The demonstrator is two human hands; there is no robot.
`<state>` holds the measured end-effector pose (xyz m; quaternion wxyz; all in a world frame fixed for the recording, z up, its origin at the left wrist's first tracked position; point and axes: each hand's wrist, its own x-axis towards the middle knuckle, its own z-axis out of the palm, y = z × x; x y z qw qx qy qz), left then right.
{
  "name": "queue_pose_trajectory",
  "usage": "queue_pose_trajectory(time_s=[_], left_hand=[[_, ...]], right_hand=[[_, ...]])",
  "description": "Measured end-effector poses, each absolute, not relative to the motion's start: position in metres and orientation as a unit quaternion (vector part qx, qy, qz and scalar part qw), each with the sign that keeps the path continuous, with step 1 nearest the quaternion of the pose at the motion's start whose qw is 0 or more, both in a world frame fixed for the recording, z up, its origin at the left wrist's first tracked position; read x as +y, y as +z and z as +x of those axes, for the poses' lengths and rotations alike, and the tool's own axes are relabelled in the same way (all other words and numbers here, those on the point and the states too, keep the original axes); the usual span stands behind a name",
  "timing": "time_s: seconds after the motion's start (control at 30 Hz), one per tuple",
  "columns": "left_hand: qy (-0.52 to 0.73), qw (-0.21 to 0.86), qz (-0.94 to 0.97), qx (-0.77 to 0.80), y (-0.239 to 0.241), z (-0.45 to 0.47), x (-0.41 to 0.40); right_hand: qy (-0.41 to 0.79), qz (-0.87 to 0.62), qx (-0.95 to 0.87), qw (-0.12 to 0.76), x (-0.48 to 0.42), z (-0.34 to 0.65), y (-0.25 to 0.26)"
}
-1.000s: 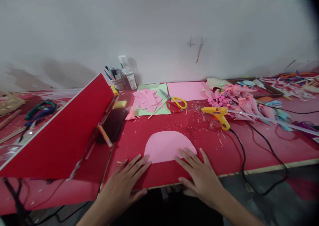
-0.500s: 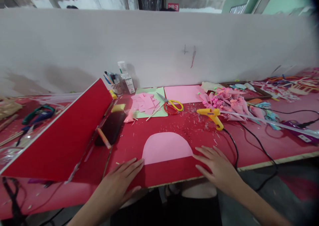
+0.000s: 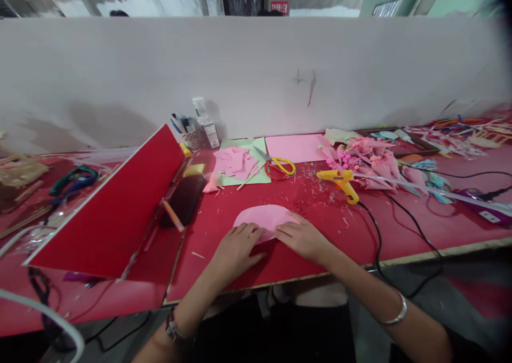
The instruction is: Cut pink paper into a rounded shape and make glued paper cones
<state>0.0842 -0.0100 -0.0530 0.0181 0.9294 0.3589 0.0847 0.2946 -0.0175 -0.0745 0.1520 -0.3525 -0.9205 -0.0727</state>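
A pink half-round paper (image 3: 262, 216) lies on the red table (image 3: 320, 256) in front of me. My left hand (image 3: 236, 248) rests on its lower left part with the fingers bent down onto it. From the right, my right hand (image 3: 302, 237) comes in with its fingers curled over the lower right edge. Both hands cover the paper's straight lower edge, so only the rounded top shows. I wear a watch on the left wrist and a bangle on the right.
A red board (image 3: 108, 208) leans at the left beside a dark flat object (image 3: 186, 197). Behind the paper are pink squares (image 3: 236, 163), scissors (image 3: 280, 165), a yellow glue gun (image 3: 340, 181) with its cord (image 3: 380, 235), and pink cones (image 3: 368, 157). A white partition (image 3: 256, 75) closes the back.
Both hands moved up from the table's front edge onto the pink paper and drew together. Their fingers went from spread flat to curled over its lower edge.
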Motion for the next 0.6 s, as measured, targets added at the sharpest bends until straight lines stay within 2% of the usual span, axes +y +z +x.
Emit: queue_pose_trajectory(time_s=[0.23, 0.4, 0.6], left_hand=[[0.135, -0.094, 0.937, 0.308, -0.027, 0.097, -0.004], [0.181, -0.132, 0.936, 0.271, 0.002, 0.094, -0.002], [0.166, -0.125, 0.939, 0.273, 0.020, 0.070, -0.005]], right_hand=[[-0.164, -0.370, -0.886, 0.227, -0.019, 0.285, -0.029], [-0.169, -0.318, -0.890, 0.280, -0.013, 0.281, 0.000], [-0.154, -0.340, -0.894, 0.247, -0.008, 0.311, 0.008]])
